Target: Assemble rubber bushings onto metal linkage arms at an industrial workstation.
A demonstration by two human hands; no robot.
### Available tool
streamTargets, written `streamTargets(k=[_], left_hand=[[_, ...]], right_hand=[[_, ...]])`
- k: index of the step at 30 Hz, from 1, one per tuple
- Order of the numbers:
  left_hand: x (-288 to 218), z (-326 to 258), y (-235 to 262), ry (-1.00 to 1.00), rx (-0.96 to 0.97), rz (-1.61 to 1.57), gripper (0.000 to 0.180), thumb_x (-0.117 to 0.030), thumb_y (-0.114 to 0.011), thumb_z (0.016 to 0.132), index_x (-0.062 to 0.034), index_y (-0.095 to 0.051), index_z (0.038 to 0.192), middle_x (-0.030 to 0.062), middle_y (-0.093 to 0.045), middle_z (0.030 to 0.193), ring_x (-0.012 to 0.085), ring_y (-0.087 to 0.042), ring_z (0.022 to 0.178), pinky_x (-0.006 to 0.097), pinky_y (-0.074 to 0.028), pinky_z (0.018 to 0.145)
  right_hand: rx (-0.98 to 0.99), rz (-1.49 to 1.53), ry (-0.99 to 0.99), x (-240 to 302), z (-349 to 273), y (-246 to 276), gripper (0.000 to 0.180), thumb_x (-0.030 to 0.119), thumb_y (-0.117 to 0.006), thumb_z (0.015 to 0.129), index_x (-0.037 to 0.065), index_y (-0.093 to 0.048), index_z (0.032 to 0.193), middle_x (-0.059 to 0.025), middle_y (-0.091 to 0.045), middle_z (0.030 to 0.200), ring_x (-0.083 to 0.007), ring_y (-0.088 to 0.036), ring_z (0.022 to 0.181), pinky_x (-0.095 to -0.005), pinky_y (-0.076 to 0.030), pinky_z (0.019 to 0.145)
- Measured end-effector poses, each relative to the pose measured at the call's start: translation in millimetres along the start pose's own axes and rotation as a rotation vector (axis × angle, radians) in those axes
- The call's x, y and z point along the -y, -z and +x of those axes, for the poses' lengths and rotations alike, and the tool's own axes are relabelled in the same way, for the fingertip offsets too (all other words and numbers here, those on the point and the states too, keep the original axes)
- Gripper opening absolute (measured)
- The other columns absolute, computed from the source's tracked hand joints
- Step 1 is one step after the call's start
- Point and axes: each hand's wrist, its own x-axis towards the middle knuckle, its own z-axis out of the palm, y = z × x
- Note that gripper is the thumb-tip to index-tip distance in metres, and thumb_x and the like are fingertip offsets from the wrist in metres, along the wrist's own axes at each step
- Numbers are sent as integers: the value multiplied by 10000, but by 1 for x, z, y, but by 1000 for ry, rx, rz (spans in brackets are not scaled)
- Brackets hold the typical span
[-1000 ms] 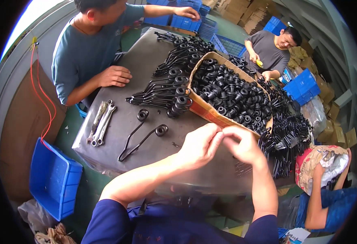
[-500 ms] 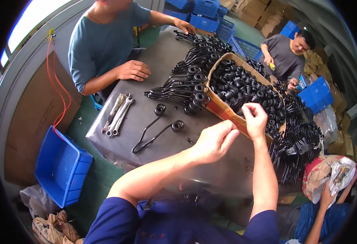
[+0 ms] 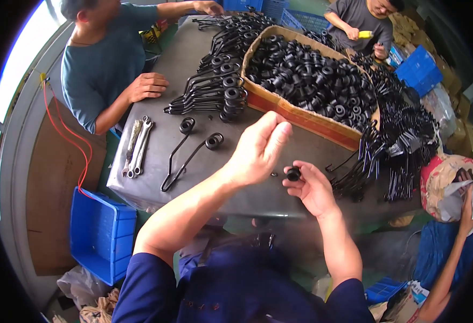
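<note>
Reaching up over the near side of the table [image 3: 174, 67], both forearms angle inward from where I stand watching. The left hand [image 3: 251, 153] hangs in front of the carton [image 3: 322, 129], its back turned upward, thumb lying beside the forefinger. Those fingers are bunched close, and I can't tell whether anything is pinched inside. Lower and just to its right, the right hand [image 3: 317, 194] turns its palm inward, fingers half curled, thumb above, clamped around a black bushing [image 3: 293, 174]. That bushing sits at the fingertips, above the tabletop. Left of both hands, a bent black rod [image 3: 213, 141] lies near some wrenches [image 3: 138, 148].
</note>
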Motion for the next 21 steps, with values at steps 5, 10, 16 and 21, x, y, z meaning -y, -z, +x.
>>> streamTargets(k=[5, 10, 16, 21], left_hand=[[-1, -6, -2, -36, 4, 14, 239, -196, -429, 1073, -25, -527, 937, 22, -539, 822, 90, -497, 720, 246, -451, 658], [-4, -11, 0, -21, 29, 12, 233, -189, -425, 1074, -24, -524, 943, 24, -533, 834, 91, -492, 727, 244, -448, 669], [-6, -14, 3, -15, 55, -8, 211, -162, -425, 1070, -21, -521, 944, 22, -520, 835, 95, -484, 738, 247, -440, 674], [-7, -16, 5, -19, 58, -4, 187, -139, -438, 1062, -21, -520, 942, 23, -509, 826, 97, -476, 737, 254, -437, 670]], right_hand=[[37, -485, 417, -21, 10, -9, 400, -50, -635, 914, 3, -535, 1298, -86, -649, 1073, -152, -655, 920, -264, -557, 798], [20, -893, 572, -28, 11, -20, 416, -42, -700, 850, 39, -606, 1246, -44, -618, 1016, -107, -629, 871, -251, -544, 765], [10, -1044, 649, -26, 14, -28, 440, -34, -714, 826, 51, -606, 1244, -50, -614, 971, -111, -615, 809, -252, -533, 703], [-24, -1308, 601, -5, 9, -40, 449, 22, -745, 780, 82, -625, 1208, -48, -572, 858, -146, -574, 698, -284, -487, 609]])
